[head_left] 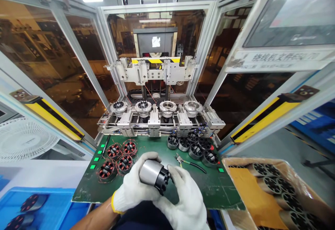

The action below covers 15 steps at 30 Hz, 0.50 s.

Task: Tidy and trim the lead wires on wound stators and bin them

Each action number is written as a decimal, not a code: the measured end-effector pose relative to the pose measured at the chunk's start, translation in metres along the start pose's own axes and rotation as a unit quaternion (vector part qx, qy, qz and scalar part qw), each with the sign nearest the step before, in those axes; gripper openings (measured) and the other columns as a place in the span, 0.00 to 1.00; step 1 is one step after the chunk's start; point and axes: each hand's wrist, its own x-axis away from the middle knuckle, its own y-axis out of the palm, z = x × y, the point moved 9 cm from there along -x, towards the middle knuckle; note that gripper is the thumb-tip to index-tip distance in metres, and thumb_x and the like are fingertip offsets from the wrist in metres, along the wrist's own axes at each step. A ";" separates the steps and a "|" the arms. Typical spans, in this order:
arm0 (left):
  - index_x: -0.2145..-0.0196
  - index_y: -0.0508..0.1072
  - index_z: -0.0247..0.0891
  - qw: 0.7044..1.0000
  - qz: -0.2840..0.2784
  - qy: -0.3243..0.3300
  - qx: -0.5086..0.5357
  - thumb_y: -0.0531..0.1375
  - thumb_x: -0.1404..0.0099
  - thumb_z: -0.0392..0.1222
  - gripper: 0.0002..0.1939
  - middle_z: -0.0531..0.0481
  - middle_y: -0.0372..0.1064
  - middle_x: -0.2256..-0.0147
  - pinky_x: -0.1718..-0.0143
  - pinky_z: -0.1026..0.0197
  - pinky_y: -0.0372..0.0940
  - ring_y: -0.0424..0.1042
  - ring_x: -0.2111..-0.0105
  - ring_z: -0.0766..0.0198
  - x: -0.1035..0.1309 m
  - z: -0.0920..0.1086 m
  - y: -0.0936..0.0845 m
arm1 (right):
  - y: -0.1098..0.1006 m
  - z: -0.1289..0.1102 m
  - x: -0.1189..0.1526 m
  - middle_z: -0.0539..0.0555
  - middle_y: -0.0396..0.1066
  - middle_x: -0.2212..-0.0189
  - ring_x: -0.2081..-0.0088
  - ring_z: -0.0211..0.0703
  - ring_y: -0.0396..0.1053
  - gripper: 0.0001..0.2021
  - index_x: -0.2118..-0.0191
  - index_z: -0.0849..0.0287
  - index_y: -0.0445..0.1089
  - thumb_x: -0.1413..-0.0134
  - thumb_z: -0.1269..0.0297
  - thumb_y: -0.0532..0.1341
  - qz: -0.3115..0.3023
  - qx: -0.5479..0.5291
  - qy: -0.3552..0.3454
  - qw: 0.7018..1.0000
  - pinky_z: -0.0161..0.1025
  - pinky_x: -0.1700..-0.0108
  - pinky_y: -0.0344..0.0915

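In white knit gloves, both hands are together over the front of the green work mat (209, 191). My left hand (133, 184) is wrapped around a motor stator core (151, 171), a smooth silver cylinder with black slotted plastic at one end. It is tilted, its black end turned right. My right hand (187, 195) is closed at that black end, fingertips against it. Several stators wound with copper wire (125, 163) lie left of the hands. Several unwound stator cores (195, 150) stand to the right, beside wire cutters (192, 163) with dark handles.
Behind the mat, a winding machine (154, 118) has a row of round metal holders; the left two contain black cores. Yellow-and-black posts (53, 118) flank it. On the right stands a carton (256, 202) of cores; a blue tray (47, 212) is lower left, a white fan (28, 139) above it.
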 end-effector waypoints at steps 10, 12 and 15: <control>0.49 0.69 0.46 0.997 0.009 -0.040 -0.065 0.63 0.67 0.21 0.45 0.52 0.69 0.51 0.56 0.63 0.63 0.69 0.56 0.52 0.002 -0.014 -0.001 | 0.011 -0.004 0.001 0.64 0.71 0.61 0.63 0.54 0.72 0.30 0.48 0.62 0.63 0.50 0.45 0.61 -0.017 0.049 -0.036 0.998 0.47 0.66 0.72; 0.49 0.69 0.45 0.998 0.000 -0.032 -0.056 0.63 0.68 0.20 0.45 0.51 0.69 0.52 0.54 0.61 0.63 0.68 0.54 0.51 0.000 -0.018 0.002 | 0.013 -0.007 0.001 0.64 0.71 0.62 0.64 0.55 0.72 0.30 0.47 0.62 0.62 0.48 0.44 0.59 -0.009 0.057 -0.048 0.997 0.48 0.67 0.71; 0.50 0.70 0.43 0.999 -0.025 -0.040 -0.024 0.62 0.68 0.20 0.44 0.48 0.70 0.52 0.52 0.57 0.63 0.68 0.54 0.48 -0.005 -0.028 0.009 | 0.019 -0.007 0.006 0.65 0.70 0.62 0.64 0.55 0.72 0.34 0.47 0.64 0.62 0.49 0.40 0.57 0.003 0.066 -0.039 0.997 0.47 0.68 0.71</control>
